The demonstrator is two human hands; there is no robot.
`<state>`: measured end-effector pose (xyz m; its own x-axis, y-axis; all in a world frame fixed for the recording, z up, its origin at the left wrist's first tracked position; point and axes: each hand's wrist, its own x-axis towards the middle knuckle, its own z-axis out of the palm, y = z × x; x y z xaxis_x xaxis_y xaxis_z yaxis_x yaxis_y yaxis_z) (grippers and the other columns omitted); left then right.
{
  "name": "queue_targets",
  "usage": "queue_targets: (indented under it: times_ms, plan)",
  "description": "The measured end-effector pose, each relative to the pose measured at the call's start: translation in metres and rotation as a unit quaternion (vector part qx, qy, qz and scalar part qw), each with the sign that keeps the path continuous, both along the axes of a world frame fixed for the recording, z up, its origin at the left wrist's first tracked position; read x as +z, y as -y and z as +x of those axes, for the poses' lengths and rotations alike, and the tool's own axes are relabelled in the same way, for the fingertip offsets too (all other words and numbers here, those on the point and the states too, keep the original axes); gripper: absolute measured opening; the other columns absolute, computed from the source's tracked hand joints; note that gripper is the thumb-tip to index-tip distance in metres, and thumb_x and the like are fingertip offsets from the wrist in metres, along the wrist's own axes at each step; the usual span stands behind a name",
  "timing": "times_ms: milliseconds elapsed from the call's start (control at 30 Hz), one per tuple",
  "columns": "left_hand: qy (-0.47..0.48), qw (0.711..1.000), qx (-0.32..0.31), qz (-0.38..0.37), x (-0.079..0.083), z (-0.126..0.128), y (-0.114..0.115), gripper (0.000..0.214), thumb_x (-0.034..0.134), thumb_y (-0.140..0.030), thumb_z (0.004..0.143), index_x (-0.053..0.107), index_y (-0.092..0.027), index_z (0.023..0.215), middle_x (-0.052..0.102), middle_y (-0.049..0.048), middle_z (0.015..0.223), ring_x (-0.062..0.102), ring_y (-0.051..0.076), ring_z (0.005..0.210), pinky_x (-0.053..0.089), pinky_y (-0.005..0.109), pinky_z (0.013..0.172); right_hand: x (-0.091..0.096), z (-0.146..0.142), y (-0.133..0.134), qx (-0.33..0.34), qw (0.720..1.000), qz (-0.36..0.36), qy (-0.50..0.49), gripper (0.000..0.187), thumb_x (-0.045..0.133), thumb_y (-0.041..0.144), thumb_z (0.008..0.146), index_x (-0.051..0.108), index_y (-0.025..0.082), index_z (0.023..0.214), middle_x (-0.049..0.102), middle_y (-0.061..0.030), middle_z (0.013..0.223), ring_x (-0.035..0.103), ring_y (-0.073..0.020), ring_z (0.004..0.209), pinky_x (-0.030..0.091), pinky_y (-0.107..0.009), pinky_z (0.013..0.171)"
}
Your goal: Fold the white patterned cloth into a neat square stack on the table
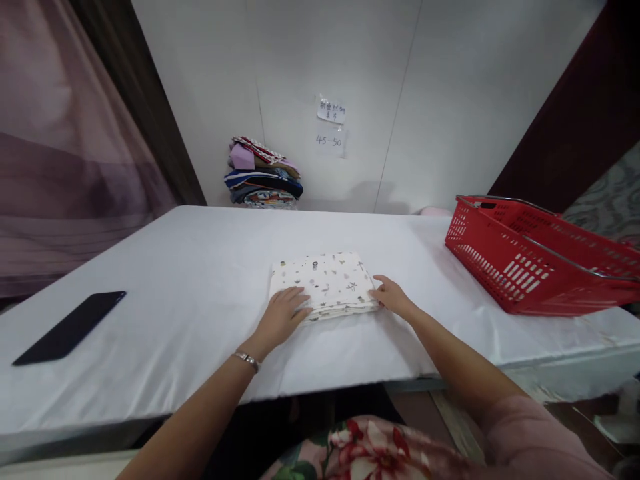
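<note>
Left hand [281, 315] flat, fingers spread, pressing folded cloth [324, 283] at frame centre; right hand [391, 295] loosely cupped, touching cloth's right edge.

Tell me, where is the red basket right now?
The red basket sits on the white table at the far right of the head view, apart from the folded patterned cloth that both hands touch at the middle.

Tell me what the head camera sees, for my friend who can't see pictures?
Two hands rest on a folded white patterned cloth on a white table: the left hand flat on its near left corner, the right hand touching its right edge. A red basket sits to the right, a dark phone to the left, and a stack of folded clothes by the wall.
</note>
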<state>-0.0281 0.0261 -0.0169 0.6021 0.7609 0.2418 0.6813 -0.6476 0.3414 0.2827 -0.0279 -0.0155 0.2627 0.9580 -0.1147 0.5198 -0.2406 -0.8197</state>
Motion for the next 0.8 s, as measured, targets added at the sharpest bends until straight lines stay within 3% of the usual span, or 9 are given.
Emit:
queue_targets:
  times_ms: [200,300,400,567,667,800]
  plan:
    - [0.023,0.999,-0.023,-0.001,0.003,0.001,0.011,0.031,0.044,-0.038,0.086,0.063,-0.022,0.105,0.055,0.0038,0.124,0.047,0.018,0.115,0.033,0.035,0.100,-0.001,-0.002,0.014,-0.035,0.996,0.002,-0.088,0.043,0.055,0.026,0.074,0.047,0.019,0.116,0.056,0.0023,0.069,0.052,-0.0095,0.049,0.035,-0.019,0.039]
    - [0.029,0.999,-0.032,0.004,0.005,0.011,0.012,0.031,0.043,-0.038,0.086,0.063,-0.023,0.105,0.056,0.0037,0.121,0.049,0.019,0.112,0.037,0.036,0.097,0.000,-0.003,0.022,-0.011,0.993,0.016,-0.114,0.049,0.059,0.021,0.069,0.047,0.021,0.116,0.057,0.0008,0.079,0.054,-0.0095,0.055,0.038,-0.019,0.042]
    - [0.038,0.997,-0.061,0.029,0.008,0.038,0.013,0.031,0.041,-0.038,0.088,0.063,-0.022,0.103,0.057,0.0050,0.119,0.050,0.020,0.110,0.039,0.037,0.093,-0.001,-0.004,0.026,0.014,0.990,0.035,-0.134,0.060,0.061,0.014,0.063,0.044,0.023,0.120,0.057,0.0009,0.085,0.054,-0.0093,0.059,0.041,-0.019,0.046]
    - [0.021,0.990,-0.132,0.040,0.011,0.107,0.017,0.023,0.045,-0.029,0.086,0.065,-0.021,0.089,0.062,0.0045,0.102,0.053,0.019,0.097,0.041,0.033,0.084,-0.007,-0.005,0.026,-0.006,0.981,0.061,-0.185,0.057,0.058,0.010,0.060,0.047,0.019,0.116,0.054,0.0042,0.070,0.051,-0.0097,0.056,0.043,-0.021,0.047]
    - [-0.004,0.992,-0.121,0.027,0.010,0.137,0.016,0.021,0.047,-0.029,0.084,0.065,-0.019,0.079,0.062,0.0052,0.088,0.054,0.018,0.086,0.041,0.031,0.076,-0.009,-0.007,0.024,-0.009,0.980,0.062,-0.189,0.055,0.057,0.011,0.062,0.047,0.017,0.115,0.053,0.0054,0.063,0.050,-0.0098,0.053,0.040,-0.020,0.044]
    - [-0.032,0.994,-0.100,0.006,0.007,0.151,0.011,0.024,0.046,-0.029,0.083,0.064,-0.018,0.073,0.059,0.0057,0.084,0.054,0.017,0.080,0.040,0.029,0.069,-0.006,-0.009,0.022,-0.009,0.984,0.057,-0.170,0.052,0.054,0.011,0.063,0.046,0.015,0.114,0.051,0.0075,0.057,0.046,-0.0084,0.046,0.035,-0.019,0.041]
